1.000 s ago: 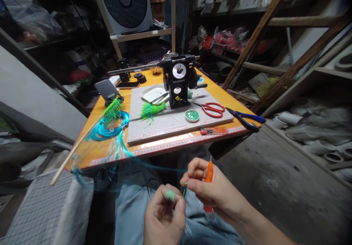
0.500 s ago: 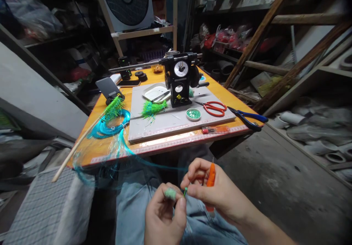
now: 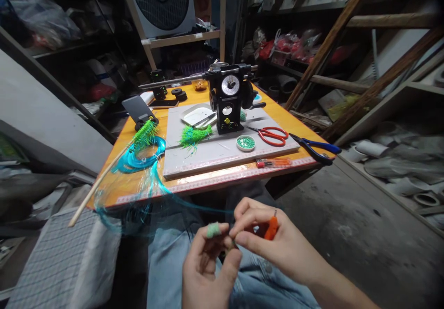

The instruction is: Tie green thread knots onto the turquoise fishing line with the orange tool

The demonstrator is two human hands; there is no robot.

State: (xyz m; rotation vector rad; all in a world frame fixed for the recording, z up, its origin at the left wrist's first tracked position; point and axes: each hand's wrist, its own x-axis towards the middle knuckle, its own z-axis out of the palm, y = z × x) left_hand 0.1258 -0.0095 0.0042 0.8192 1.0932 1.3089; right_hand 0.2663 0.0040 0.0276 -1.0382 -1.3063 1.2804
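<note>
Clock centred where the fingertips meet, 12 = straight away from the person. Small dark piece (image 3: 233, 246) sits at centre between both sets of fingertips, mostly covered, shape unclear. Left hand (image 3: 211, 269) at 7-8, fingers curled, green wrap (image 3: 213, 229) on the index; thumb stands off the index tip with a gap. Can't tell if left is clamping the piece or just touching it. Right hand (image 3: 270, 244) at 3, thumb and forefinger tips nearly together at the piece, can't confirm a pinch on it. Same hand is closed on an orange-handled tool (image 3: 272, 229), lodged near the thumb base, short metal tip pointing about 12. Teal strand (image 3: 194, 204) comes in from 10 and reaches the right fingers, can't see if pinched. It trails off a teal coil (image 3: 125, 162) on the table (image 3: 287, 122), at 10. On the grey board (image 3: 180, 165): black machine (image 3: 229, 100) at 12, bead dish (image 3: 245, 143) at 12 but closer, green bristle bundle (image 3: 196, 135) at 11, red scissors (image 3: 274, 136) at 1
</note>
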